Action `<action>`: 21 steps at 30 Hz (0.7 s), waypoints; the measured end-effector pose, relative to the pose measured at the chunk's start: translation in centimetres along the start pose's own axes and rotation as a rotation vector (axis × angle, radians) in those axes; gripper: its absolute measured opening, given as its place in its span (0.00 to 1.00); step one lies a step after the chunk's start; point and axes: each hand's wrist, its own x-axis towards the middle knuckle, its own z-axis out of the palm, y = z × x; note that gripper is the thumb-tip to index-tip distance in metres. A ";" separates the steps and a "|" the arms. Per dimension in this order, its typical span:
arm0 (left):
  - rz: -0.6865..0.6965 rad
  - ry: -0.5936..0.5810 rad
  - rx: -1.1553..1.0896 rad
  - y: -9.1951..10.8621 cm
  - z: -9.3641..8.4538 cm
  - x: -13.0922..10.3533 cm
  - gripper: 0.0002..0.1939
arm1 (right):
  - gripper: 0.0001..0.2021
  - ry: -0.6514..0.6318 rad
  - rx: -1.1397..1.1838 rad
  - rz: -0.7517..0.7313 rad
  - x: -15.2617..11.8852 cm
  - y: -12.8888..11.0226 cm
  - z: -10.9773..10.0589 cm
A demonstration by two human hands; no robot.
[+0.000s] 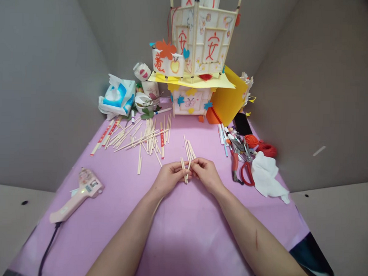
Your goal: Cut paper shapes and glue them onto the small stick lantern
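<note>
Short wooden sticks (pixel 183 170) are pinched in my left hand (pixel 169 177), pointing up and slightly tilted. My right hand (pixel 206 173) meets it from the other side, its fingers closed on another thin wooden stick (pixel 189 159) that leans across beside them. Just beyond my fingers, a few longer wooden sticks (pixel 186 146) lie on the purple tablecloth (pixel 174 234). Both hands hover close together over the middle of the table, and the fingertips partly hide the lower ends of the sticks.
A pink glue gun (pixel 79 196) with a cord lies at left. Loose chopsticks (pixel 150 137) spread behind. A decorated paper-and-stick lantern house (pixel 202 46) stands at the back. Red-handled pliers (pixel 235 166), scissors (pixel 247 172), red yarn (pixel 266 149) and crumpled tissue (pixel 267 175) lie right; a tissue pack (pixel 119 97) sits back left.
</note>
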 end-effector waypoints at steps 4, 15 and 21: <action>-0.031 0.049 -0.048 -0.2 -0.5 0.2 0.24 | 0.09 -0.011 -0.035 -0.056 -0.1 0.3 -0.3; 0.111 -0.003 0.107 -0.4 -0.2 0.1 0.15 | 0.07 0.006 0.017 -0.061 -0.3 0.2 0.3; 0.228 0.120 0.295 -1.0 0.2 0.2 0.08 | 0.06 0.051 -0.041 -0.114 -0.5 0.0 0.5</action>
